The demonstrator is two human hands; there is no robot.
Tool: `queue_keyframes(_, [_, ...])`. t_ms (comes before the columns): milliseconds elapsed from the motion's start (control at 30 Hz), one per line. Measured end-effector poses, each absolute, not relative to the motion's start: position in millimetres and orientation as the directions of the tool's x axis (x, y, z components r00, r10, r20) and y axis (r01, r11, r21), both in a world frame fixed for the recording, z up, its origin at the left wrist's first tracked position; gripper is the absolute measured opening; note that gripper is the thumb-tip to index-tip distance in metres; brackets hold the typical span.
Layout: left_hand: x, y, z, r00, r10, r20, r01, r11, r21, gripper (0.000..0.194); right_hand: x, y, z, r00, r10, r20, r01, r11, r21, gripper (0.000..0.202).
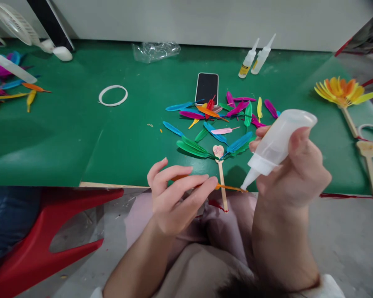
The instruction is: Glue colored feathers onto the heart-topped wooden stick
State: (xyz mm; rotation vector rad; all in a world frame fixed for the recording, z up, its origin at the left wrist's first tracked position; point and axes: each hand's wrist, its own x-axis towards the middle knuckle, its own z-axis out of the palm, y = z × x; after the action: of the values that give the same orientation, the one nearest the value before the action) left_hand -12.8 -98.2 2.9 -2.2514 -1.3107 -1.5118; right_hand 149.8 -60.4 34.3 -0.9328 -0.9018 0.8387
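Observation:
My left hand (178, 194) pinches an orange feather (225, 187) whose thin quill points to the right. In my right hand (304, 169) a translucent glue bottle (276, 138) is tipped down, its nozzle at the quill's end. Between my hands a wooden stick with a heart-shaped top (221, 165) lies over the table's front edge, with green feathers (192, 148) and blue feathers (238, 142) fanned out at its head. A red cord (216, 204) hangs near its lower end. My left fingers partly hide the orange feather.
Loose coloured feathers (236, 108) and a phone (207, 89) lie beyond my hands. Two small glue bottles (248, 60) stand at the back. A finished-looking yellow feather fan (343, 93) is at right, a white ring (113, 96) at left, and a red stool (40, 236) below.

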Motion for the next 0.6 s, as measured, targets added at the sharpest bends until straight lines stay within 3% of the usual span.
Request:
queue_keyframes(333, [-12.3,-97.8,3.8,0.124,0.581,0.804,0.711,-0.617,0.336,0.019,147.6,-58.2,35.3,0.25,0.931,0.266,-0.295,0.335,-0.895,0.022])
queue_keyframes(600, [-12.7,-97.8,4.3,0.142,0.604,0.784,0.718,-0.608,0.339,0.019,149.5,-60.0,37.8,0.244,0.933,0.265,-0.245,0.324,-0.914,0.024])
